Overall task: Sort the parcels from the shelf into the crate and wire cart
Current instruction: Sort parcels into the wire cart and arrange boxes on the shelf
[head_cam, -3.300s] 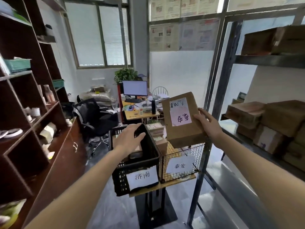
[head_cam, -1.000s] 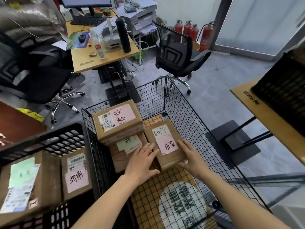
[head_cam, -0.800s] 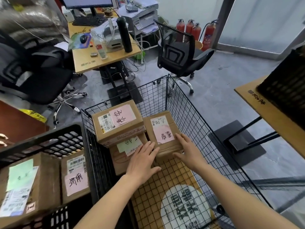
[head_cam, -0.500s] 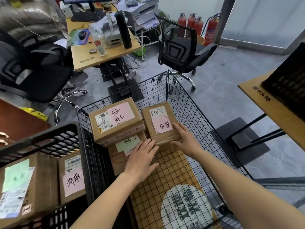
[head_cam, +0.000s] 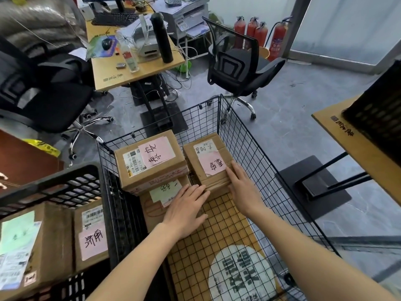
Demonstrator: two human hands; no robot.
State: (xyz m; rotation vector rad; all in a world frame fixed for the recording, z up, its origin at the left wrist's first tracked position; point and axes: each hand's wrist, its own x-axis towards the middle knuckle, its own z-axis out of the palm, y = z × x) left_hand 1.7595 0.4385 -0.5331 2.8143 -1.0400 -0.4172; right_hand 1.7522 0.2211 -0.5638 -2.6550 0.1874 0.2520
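A brown parcel with a pink label (head_cam: 208, 164) lies flat at the far right of the black wire cart (head_cam: 245, 135). My right hand (head_cam: 243, 187) rests on its near right corner with straight fingers. My left hand (head_cam: 186, 207) lies flat on a lower parcel with a green label (head_cam: 165, 192), fingertips touching the pink-label parcel's near edge. Another pink-labelled parcel (head_cam: 149, 161) is stacked at the cart's far left. The black plastic crate (head_cam: 65, 187) to the left holds two parcels (head_cam: 91, 233).
The cart's floor is a yellow grid-printed board (head_cam: 227, 253). Beyond the cart stand a wooden desk (head_cam: 134, 68) with a black flask and two black office chairs (head_cam: 238, 61). At right a wooden table (head_cam: 351, 137) carries another black crate. Red fire extinguishers (head_cam: 260, 33) stand by the wall.
I carried the pink-label parcel from in front of the shelf down into the wire cart. In the last second both hands slid it farther back beside the stacked parcels.
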